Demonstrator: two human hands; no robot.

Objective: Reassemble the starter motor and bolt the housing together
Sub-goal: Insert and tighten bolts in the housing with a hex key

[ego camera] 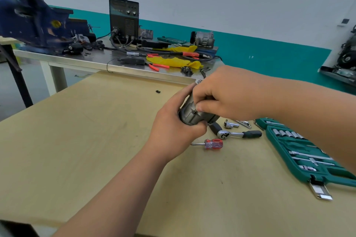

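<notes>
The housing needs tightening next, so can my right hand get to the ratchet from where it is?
Probably yes, once the right hand lets go of the starter motor. The ratchet lies uncovered on the table close by, its handle free.

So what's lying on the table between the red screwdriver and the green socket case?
In the head view, a black-handled ratchet wrench lies between the red screwdriver and the green socket case.
</notes>
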